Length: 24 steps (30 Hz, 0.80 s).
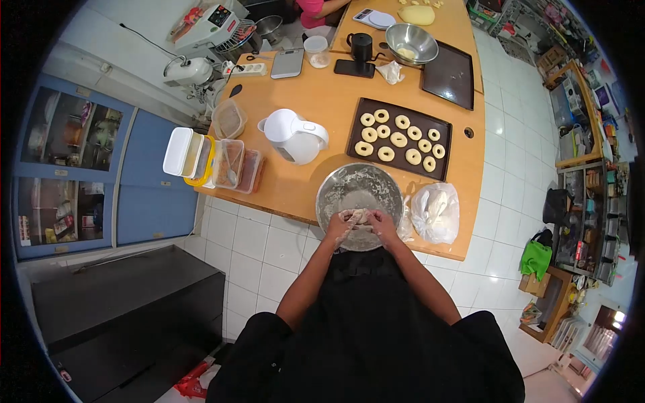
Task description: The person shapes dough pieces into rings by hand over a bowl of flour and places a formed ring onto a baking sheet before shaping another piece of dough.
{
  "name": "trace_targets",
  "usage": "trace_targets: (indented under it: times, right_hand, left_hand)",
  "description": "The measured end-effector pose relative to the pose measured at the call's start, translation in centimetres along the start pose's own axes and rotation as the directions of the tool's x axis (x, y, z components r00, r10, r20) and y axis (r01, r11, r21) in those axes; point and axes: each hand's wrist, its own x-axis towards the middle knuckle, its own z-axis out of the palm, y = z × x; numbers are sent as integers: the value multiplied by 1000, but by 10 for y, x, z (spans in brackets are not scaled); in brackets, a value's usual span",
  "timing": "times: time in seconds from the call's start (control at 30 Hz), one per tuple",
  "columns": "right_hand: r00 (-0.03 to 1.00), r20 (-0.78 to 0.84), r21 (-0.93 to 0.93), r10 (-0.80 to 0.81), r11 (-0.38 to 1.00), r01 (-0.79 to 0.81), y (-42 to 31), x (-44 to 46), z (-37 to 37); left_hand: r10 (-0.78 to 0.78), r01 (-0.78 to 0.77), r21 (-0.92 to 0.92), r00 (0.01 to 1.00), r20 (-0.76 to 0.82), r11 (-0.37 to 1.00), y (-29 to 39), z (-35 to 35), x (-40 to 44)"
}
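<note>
A large metal bowl point(383, 185) with floury smears on its inner wall stands at the table's near edge. Over its near part, my left hand point(341, 227) and my right hand point(383, 227) hold a small piece of dough point(361, 216) between their fingers. Both hands are dusted with flour. Beyond the bowl, a dark tray point(443, 125) carries several ring-shaped dough pieces point(398, 140). A plastic bag point(437, 211) with pale contents lies right of the bowl.
On the wooden table point(295, 191) stand a white kettle point(295, 136), plastic containers point(230, 163), a grey scale point(287, 63), a black kettle point(361, 47), a second metal bowl point(412, 43) and another dark tray point(449, 75). A person in a pink sleeve point(321, 10) is at the far side.
</note>
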Motion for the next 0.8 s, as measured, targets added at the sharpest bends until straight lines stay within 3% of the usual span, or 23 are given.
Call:
trace_targets:
  times: [0.2, 0.3, 0.53, 0.63, 0.7, 0.8]
  right_hand:
    - [1000, 23, -74, -4, 997, 5, -3, -3, -3]
    - [999, -18, -27, 27, 999, -27, -5, -6, -1]
    - [1000, -17, -1, 26, 1000, -26, 2, -2, 0]
    - [999, 40, -141, -20, 990, 26, 8, 2, -5]
    - [1000, 4, -82, -1, 997, 2, 9, 1, -3]
    - [998, -6, 55, 56, 997, -55, 6, -3, 2]
  left_hand:
    - [-71, 70, -73, 997, -7, 995, 5, 0, -4]
    - [-19, 19, 58, 1000, -5, 998, 4, 3, -5]
    - [-61, 64, 62, 997, -43, 996, 10, 1, -10]
    - [-76, 77, 35, 997, -12, 996, 6, 0, -10]
    - [-46, 43, 66, 997, 56, 997, 4, -3, -10]
    - [-45, 44, 83, 999, 7, 996, 3, -2, -11]
